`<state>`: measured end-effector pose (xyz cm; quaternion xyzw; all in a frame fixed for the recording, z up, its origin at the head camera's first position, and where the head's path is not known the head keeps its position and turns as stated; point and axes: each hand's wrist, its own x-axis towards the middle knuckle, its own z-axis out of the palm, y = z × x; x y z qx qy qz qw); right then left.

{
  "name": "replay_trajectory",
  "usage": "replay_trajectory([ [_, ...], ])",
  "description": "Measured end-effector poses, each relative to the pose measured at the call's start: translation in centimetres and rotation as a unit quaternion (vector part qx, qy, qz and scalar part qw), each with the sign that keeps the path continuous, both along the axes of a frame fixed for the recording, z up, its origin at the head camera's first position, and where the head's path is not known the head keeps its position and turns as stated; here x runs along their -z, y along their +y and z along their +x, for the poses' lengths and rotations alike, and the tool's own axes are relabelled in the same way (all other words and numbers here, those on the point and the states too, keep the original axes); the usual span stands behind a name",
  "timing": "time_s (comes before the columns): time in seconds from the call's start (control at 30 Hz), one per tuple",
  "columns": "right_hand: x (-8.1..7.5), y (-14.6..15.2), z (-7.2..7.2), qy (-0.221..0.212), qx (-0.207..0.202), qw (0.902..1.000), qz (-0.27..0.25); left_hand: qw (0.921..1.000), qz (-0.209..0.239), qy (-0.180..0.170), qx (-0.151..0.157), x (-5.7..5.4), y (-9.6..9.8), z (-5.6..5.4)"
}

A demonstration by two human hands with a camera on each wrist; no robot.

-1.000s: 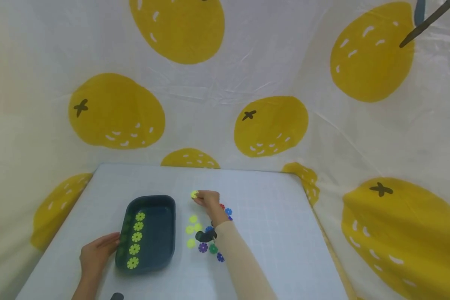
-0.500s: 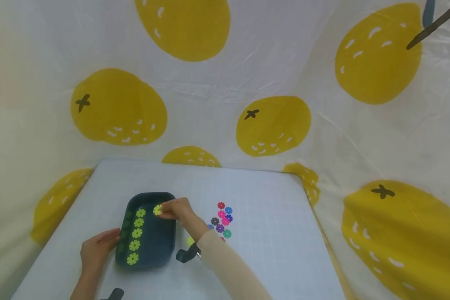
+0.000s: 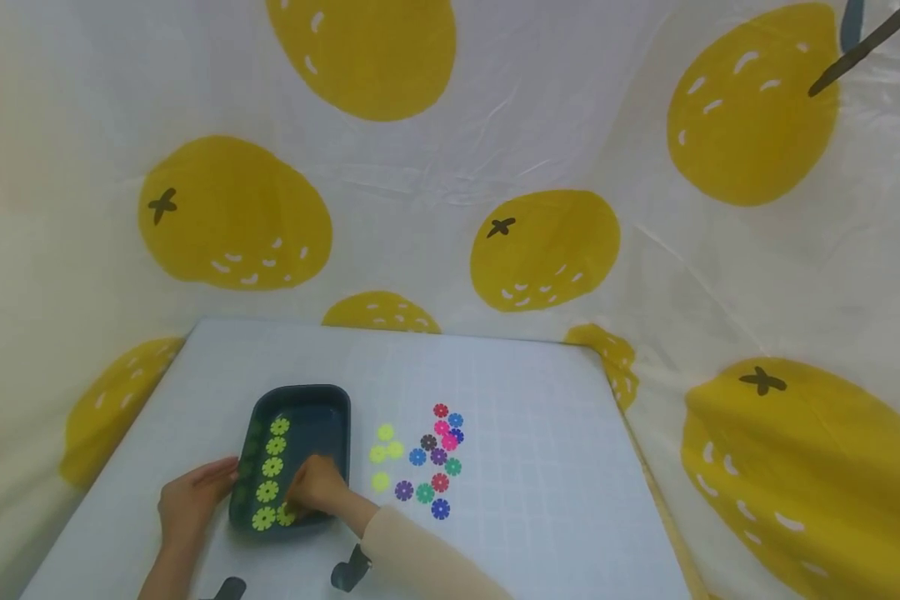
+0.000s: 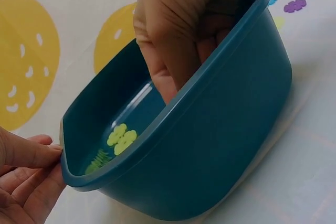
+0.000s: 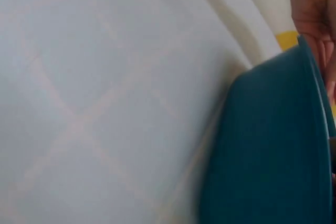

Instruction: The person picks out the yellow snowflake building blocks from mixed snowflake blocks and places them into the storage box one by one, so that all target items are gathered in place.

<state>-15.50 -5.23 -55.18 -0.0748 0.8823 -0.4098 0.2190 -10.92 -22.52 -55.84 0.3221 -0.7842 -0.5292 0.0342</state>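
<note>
A dark teal plastic tub (image 3: 333, 425) stands on the table, with a row of yellow-green flower-shaped discs (image 3: 272, 467) along its left side. My left hand (image 3: 188, 504) pinches the tub's left rim; the left wrist view shows its thumb and fingers (image 4: 37, 153) at that rim. Inside the tub's near end, my right hand (image 3: 318, 483) pinches another yellow-green flower-shaped disc (image 3: 286, 514), right beside the row's nearest disc. In the left wrist view the right hand (image 4: 181, 24) reaches down over the wall, its fingertips hidden. The tub's outer wall (image 5: 268, 145) fills much of the right wrist view.
Several loose yellow-green discs (image 3: 380, 482) lie just right of the tub. Beyond them is a scatter of red, pink, blue, purple, green and dark discs (image 3: 438, 456). A lemon-print curtain (image 3: 397, 208) hangs behind the white table (image 3: 555, 467).
My right hand has carried a yellow-green disc leftward from above the table into the tub, then down to its near end. The left hand stays at the rim.
</note>
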Motion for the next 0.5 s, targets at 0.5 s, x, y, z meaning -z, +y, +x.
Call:
replay_trajectory([
  [0.5, 1.3, -1.7, 0.8, 0.213, -0.162, 0.8978, 0.350, 0.9996, 0.019, 0.021, 0.009, 0.2, -0.1, 0.1],
])
